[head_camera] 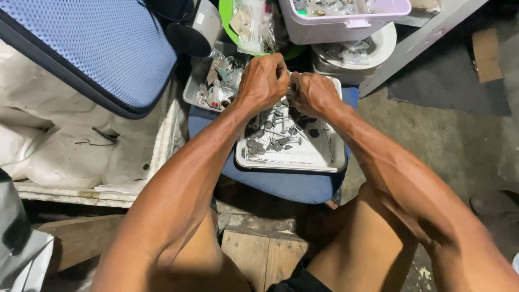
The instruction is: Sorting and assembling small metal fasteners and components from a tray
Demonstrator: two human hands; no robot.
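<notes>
My left hand and my right hand meet over the far end of a white rectangular tray. Their fingertips pinch together on a small dark metal part between them; the part itself is mostly hidden by the fingers. The tray holds several grey screws and small metal pieces heaped on its left side. It rests on a blue cushioned stool in front of my knees.
A blue padded seat back leans at the upper left over white sheeting. Behind the tray stand a grey tray of small parts, a green bowl with plastic bags, a lilac box and a white bowl. Concrete floor lies to the right.
</notes>
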